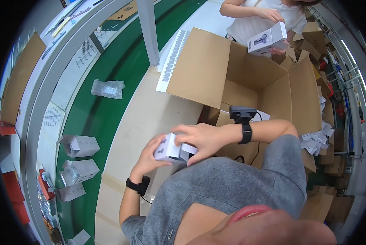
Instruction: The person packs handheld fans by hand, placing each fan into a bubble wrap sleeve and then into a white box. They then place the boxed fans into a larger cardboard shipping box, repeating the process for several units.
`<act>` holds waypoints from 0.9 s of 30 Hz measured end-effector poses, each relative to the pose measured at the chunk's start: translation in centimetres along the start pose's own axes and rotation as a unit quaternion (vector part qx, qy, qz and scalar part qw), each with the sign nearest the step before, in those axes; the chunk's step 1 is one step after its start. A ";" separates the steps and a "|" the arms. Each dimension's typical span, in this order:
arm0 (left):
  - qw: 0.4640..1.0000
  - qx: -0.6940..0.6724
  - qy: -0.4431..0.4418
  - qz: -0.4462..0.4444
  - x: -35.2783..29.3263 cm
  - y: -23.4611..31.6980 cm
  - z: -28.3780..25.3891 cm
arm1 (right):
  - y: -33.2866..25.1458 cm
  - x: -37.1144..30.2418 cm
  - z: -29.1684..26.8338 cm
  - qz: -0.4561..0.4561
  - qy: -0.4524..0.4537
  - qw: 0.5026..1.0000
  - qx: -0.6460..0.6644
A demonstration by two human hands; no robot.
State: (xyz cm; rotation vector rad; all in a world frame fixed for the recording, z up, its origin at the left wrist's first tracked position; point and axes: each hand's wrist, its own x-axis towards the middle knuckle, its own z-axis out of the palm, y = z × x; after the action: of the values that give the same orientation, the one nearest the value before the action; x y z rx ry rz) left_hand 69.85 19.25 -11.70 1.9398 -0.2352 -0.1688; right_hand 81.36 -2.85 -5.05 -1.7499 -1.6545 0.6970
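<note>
Close in front of my chest I hold a small white carton (163,150) with a dark printed picture on its side. My left hand (147,157) is closed round its left side, thumb along the near edge. My right hand (201,141) grips the right end, with fingers over the top and the thumb by a raised white end flap (188,151). That end looks dark and partly open; what is inside cannot be made out. Both wrists wear black straps with small devices.
A large open cardboard box (254,87) stands ahead to the right. Behind it a co-worker holds another white carton (267,39). On the green conveyor belt (103,122) at left lie a bubble-wrapped item (108,89) and several open white cartons (80,170). A grey post (147,32) rises beyond.
</note>
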 end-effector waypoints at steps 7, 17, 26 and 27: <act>0.997 0.005 0.083 -0.001 -0.1 -6.3 -1.2 | 4.9 7.9 0.8 0.041 0.045 0.987 0.146; 0.928 0.266 0.231 -0.121 1.0 -2.7 -2.2 | 10.6 10.3 -2.8 0.105 0.186 0.967 -0.137; 0.927 0.097 0.347 -0.100 0.1 -6.2 -2.3 | 4.2 8.3 3.4 -0.184 0.024 0.901 -0.392; 0.929 0.104 0.339 -0.105 0.2 -6.3 -2.4 | 4.5 8.3 3.4 -0.170 0.003 0.878 -0.447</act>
State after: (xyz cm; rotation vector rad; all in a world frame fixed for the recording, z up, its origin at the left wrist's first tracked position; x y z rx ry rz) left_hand 71.09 23.62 -16.68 2.1090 0.4316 0.4034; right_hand 82.44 5.57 -10.36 -1.9072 -2.4151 -0.3194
